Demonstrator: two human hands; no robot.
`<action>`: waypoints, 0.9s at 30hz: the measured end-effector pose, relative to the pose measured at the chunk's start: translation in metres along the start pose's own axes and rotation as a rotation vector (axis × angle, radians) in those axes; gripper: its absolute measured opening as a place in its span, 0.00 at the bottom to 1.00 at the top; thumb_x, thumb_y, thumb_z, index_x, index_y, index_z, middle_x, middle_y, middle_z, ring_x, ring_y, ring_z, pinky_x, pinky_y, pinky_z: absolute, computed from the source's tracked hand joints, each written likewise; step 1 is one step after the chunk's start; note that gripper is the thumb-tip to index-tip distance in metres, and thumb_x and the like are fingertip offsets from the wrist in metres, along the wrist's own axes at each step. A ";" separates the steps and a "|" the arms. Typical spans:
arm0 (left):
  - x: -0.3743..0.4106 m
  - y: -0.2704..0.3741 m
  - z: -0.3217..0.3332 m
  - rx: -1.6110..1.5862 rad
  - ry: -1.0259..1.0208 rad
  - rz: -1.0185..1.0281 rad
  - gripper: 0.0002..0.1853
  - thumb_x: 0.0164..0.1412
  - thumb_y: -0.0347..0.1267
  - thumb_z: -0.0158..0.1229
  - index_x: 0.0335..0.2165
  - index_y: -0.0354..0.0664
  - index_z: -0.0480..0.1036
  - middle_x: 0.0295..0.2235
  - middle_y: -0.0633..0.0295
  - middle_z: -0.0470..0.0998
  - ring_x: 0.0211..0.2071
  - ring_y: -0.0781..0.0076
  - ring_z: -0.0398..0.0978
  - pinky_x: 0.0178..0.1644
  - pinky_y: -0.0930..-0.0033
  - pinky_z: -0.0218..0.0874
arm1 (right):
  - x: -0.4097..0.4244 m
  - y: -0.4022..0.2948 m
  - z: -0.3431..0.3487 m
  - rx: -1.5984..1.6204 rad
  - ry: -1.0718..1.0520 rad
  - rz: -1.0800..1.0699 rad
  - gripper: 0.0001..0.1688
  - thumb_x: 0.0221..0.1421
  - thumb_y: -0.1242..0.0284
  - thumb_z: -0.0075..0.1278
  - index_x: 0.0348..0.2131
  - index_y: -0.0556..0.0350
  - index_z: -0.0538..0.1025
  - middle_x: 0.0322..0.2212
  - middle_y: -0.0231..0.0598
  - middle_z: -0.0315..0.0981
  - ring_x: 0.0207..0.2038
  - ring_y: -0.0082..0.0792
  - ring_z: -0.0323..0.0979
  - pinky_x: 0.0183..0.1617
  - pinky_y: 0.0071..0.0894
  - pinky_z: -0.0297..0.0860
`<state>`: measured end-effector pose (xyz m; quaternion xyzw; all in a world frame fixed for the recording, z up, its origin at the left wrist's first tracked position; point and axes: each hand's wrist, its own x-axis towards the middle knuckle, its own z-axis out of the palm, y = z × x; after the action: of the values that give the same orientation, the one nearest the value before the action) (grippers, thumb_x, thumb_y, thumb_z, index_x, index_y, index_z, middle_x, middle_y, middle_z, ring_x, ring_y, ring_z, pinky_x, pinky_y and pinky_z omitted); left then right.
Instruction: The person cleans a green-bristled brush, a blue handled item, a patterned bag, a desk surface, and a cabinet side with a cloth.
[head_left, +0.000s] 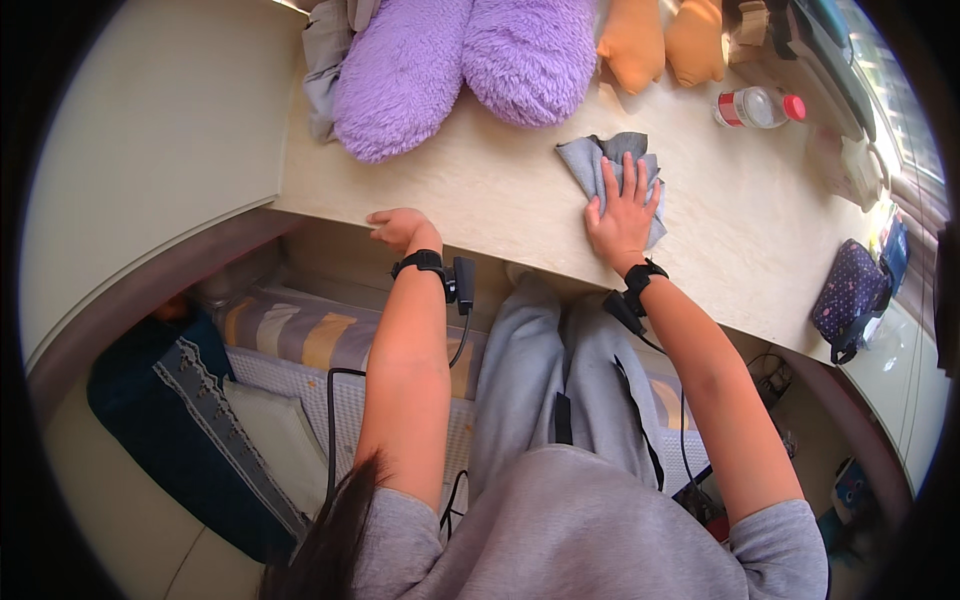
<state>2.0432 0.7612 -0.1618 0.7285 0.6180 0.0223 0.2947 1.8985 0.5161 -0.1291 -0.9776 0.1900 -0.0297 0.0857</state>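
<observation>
My right hand (622, 221) lies with fingers spread on a crumpled grey cloth (581, 160), pressing it against the cream tabletop (480, 191). The cloth's folds stick out past my fingertips and to both sides. At the front edge of the same tabletop is my left hand (402, 228), its fingers loosely bent and nothing visible in them. Part of that hand's palm side is hidden. Both wrists wear a black strap with a small cabled device.
Purple fluffy plush parts (405, 75) and orange plush parts (634, 52) lie at the back. A clear bottle with a red cap (757, 109) lies on its side at right. A dotted pouch (847, 292) sits near the right edge. A cabinet panel (150, 112) bounds the left.
</observation>
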 end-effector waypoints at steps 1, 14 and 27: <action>-0.005 0.005 -0.008 0.052 0.026 -0.027 0.33 0.61 0.51 0.27 0.48 0.33 0.59 0.41 0.36 0.70 0.42 0.37 0.68 0.49 0.46 0.58 | -0.001 -0.001 -0.001 0.000 -0.017 -0.002 0.35 0.44 0.65 0.44 0.54 0.42 0.61 0.58 0.43 0.47 0.61 0.45 0.42 0.61 0.56 0.36; -0.001 0.003 0.000 0.111 0.153 -0.021 0.29 0.61 0.50 0.29 0.42 0.35 0.63 0.33 0.37 0.73 0.35 0.35 0.70 0.41 0.42 0.61 | 0.005 -0.001 -0.002 -0.006 -0.123 -0.019 0.35 0.42 0.65 0.42 0.54 0.44 0.61 0.59 0.43 0.45 0.62 0.44 0.38 0.62 0.56 0.34; -0.009 0.017 -0.010 0.193 0.027 -0.126 0.30 0.61 0.51 0.27 0.47 0.37 0.58 0.35 0.37 0.72 0.36 0.36 0.70 0.39 0.41 0.61 | 0.019 -0.002 -0.002 0.008 -0.214 -0.301 0.38 0.39 0.65 0.44 0.54 0.44 0.61 0.58 0.43 0.45 0.62 0.46 0.39 0.62 0.57 0.33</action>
<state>2.0521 0.7558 -0.1434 0.7130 0.6656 -0.0462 0.2156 1.9165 0.5110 -0.1264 -0.9922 0.0313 0.0610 0.1041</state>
